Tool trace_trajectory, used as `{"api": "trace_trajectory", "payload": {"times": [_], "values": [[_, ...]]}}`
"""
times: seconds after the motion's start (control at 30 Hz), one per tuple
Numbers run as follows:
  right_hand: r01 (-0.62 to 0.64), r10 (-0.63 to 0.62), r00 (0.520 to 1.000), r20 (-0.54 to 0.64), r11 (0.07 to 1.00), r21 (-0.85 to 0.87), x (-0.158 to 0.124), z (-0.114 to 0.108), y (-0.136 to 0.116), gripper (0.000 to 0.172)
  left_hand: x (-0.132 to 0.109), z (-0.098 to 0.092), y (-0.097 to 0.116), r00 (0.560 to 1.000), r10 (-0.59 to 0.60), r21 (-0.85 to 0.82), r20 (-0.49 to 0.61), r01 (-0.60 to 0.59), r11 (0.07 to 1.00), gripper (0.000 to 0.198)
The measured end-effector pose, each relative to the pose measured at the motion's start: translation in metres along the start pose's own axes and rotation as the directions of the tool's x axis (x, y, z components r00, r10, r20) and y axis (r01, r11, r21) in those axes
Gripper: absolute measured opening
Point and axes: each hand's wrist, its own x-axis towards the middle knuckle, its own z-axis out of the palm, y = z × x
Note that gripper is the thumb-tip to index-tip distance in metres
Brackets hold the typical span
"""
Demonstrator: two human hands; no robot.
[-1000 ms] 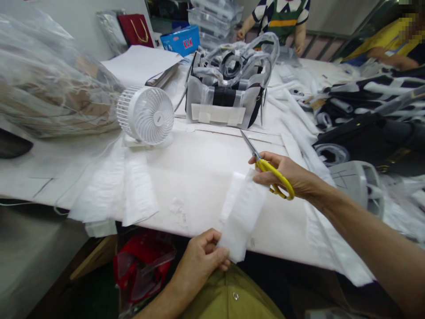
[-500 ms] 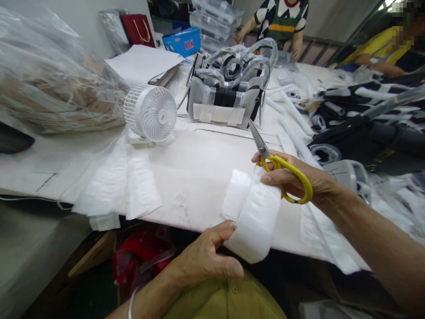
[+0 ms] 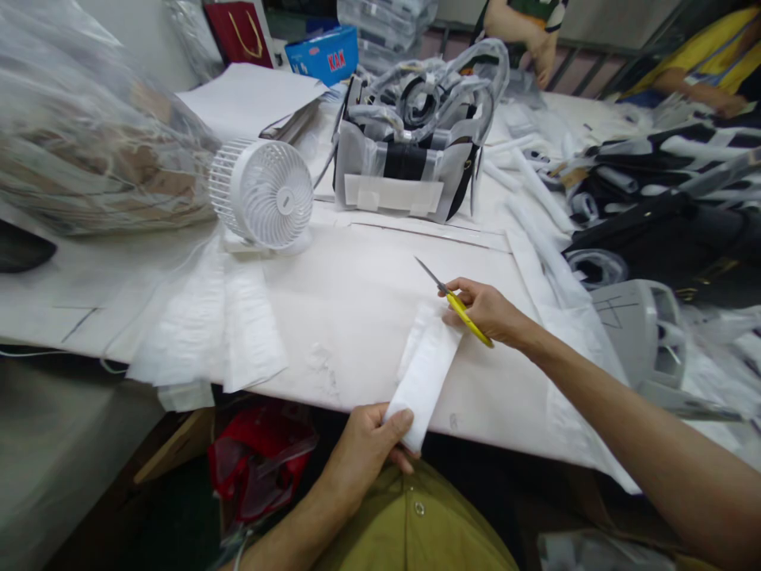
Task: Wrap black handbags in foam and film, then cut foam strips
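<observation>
A folded white strip [image 3: 429,369] slants from the table's front edge up toward the right. My left hand [image 3: 372,440] pinches its lower end between thumb and fingers, just off the table edge. Over the table, my right hand [image 3: 484,311] is closed round yellow-handled scissors [image 3: 469,319], whose blades point up and left, and its fingertips touch the strip's upper end. More white strips [image 3: 253,325] lie at the left, hanging a little over the front edge.
A white fan [image 3: 277,194] stands at left beside a large clear bag [image 3: 107,159]. A plastic-wrapped handbag [image 3: 410,162] is at the back centre, black bags [image 3: 678,246] at right. Two people are across the table [image 3: 386,277], one a yellow sleeve [image 3: 695,59].
My left hand has closed on the strip's lower end, and the looped strip is now folded flat. My right hand has moved slightly left, turning the scissors.
</observation>
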Motion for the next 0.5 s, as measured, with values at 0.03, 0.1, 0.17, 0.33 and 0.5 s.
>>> {"api": "trace_trajectory", "payload": {"times": [0.03,0.1,0.17,0.33,0.5], "values": [[0.003,-0.003,1.0,0.0,1.0,-0.027,0.002,0.001,0.002,0.043,0.0,0.0,0.001,1.0,-0.011,0.005,-0.008,0.011,1.0,0.055],[0.011,-0.011,1.0,0.004,0.997,-0.077,0.005,0.003,0.004,0.041,0.001,0.0,0.002,0.999,-0.023,0.031,-0.025,0.024,0.999,0.053],[0.018,-0.017,1.0,0.013,0.994,-0.108,0.006,0.005,0.005,0.04,0.001,-0.001,0.0,0.999,-0.027,0.068,-0.042,0.029,0.997,0.051],[0.051,-0.05,0.998,0.031,0.998,-0.045,0.004,0.009,0.001,0.039,-0.003,-0.006,-0.009,0.994,0.009,0.119,-0.107,0.004,0.993,0.043],[0.066,-0.066,0.997,0.049,0.998,0.014,0.008,0.009,-0.021,0.038,-0.009,-0.012,-0.005,0.982,0.022,0.13,-0.188,0.003,0.991,0.041]]}}
